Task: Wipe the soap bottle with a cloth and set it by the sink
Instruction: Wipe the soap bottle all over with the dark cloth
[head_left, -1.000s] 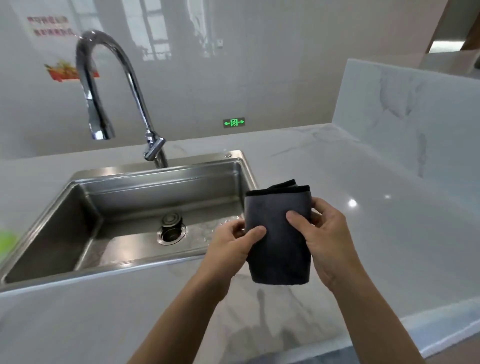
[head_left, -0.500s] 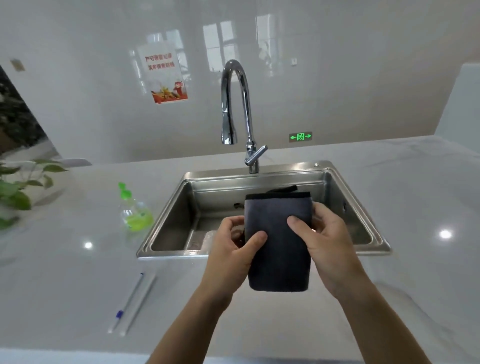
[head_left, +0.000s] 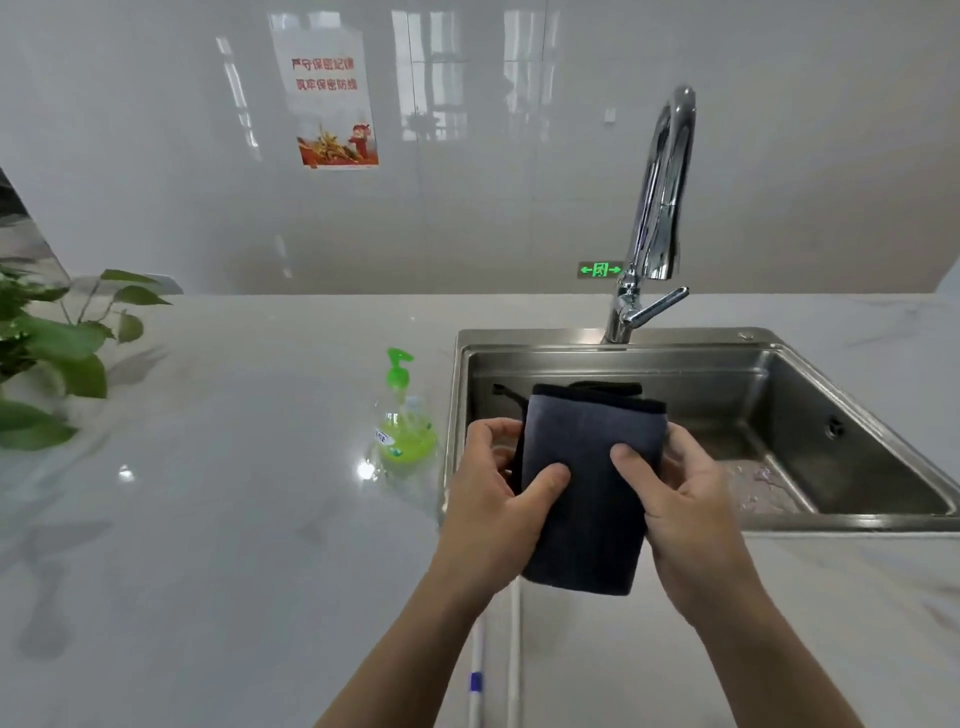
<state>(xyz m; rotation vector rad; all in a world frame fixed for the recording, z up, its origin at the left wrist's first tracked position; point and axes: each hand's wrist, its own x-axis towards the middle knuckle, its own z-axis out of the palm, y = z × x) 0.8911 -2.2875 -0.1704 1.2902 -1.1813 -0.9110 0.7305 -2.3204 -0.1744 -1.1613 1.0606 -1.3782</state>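
Both hands, left hand (head_left: 498, 499) and right hand (head_left: 685, 512), grip the folded cloth (head_left: 587, 499); the soap bottle (head_left: 406, 431) stands untouched on the bench (head_left: 218, 519) just beside the sink (head_left: 878, 415); best free one hand to steady it

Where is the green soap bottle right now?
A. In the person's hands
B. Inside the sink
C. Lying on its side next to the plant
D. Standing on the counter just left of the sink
D. The soap bottle stands upright on the counter just left of the sink rim, while the left hand and right hand hold only the dark cloth.
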